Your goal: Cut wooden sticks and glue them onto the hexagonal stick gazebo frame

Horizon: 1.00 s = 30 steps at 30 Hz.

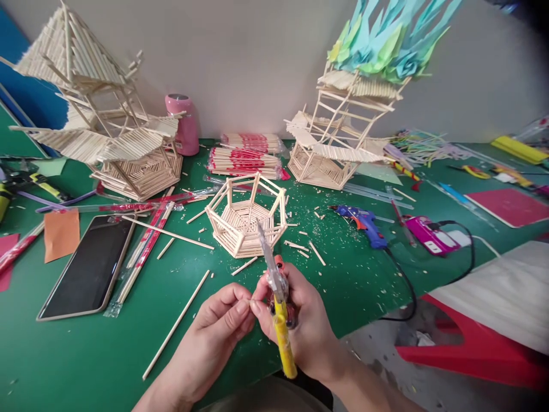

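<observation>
Pinched between thumb and forefinger of my left hand (pixel 223 320) is a tiny pale stick piece (pixel 250 301), so small I can barely make it out. My right hand (pixel 300 320) is closed around the yellow-handled cutters (pixel 278 303), blades pointing up and away toward the hexagonal stick basket (pixel 246 220). Both hands hover just in front of that basket, fingertips touching. To trim well, I judge I should steady the piece firmly and keep my fingertips off the blade line. The basket looks pale, six-sided, built of layered sticks with upright posts and a top rail. Offcuts (pixel 300 246) lie scattered to its right, and a blue glue gun (pixel 362 223) rests farther right.
</observation>
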Available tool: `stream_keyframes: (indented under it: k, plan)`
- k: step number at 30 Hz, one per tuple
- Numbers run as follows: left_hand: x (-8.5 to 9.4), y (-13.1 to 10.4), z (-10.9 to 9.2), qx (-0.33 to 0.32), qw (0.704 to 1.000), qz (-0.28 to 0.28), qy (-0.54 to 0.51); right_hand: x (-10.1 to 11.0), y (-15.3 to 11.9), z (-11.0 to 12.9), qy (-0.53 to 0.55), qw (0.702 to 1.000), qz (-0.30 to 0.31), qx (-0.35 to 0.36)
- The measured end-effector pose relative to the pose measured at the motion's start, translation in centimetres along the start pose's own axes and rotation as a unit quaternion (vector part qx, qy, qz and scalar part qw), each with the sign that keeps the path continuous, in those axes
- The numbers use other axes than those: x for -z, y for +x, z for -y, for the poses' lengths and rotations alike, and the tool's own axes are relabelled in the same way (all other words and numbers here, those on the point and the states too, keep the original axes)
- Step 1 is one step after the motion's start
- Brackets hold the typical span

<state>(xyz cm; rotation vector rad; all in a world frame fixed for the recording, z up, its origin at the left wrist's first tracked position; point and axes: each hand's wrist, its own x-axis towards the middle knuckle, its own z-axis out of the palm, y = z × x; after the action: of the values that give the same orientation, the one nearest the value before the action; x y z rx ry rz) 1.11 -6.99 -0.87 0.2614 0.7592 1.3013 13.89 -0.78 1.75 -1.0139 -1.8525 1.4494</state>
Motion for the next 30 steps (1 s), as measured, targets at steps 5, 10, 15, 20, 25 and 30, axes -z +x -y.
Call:
stream_keyframes:
  k: [5,10,15,20,25,30]
  plan:
    - [0.0,-0.1,0.0,-0.004,1.0,0.007,-0.013,0.0,0.4,0.7,0.053,0.998,0.008,-0.023]
    - [-0.2,0.0,-0.4,-0.047,0.998,0.005,-0.05,1.7,-0.1,0.8,-0.006,0.996,0.055,-0.064]
    - [-0.5,0.1,-0.9,-0.07,0.992,0.022,-0.099,3.3,-1.7,-0.4,-0.254,0.964,0.065,-0.051]
    - [-0.4,0.2,-1.1,-0.068,0.989,0.005,-0.133,3.5,-2.3,-1.1,-0.384,0.921,0.061,-0.014]
    - [0.2,0.2,-0.8,-0.062,0.987,-0.03,-0.147,3.3,-2.1,-1.0,-0.426,0.903,0.039,0.039]
    - [0.3,0.2,-0.7,-0.06,0.986,-0.043,-0.148,3.2,-2.1,-0.9,-0.427,0.902,0.033,0.045]
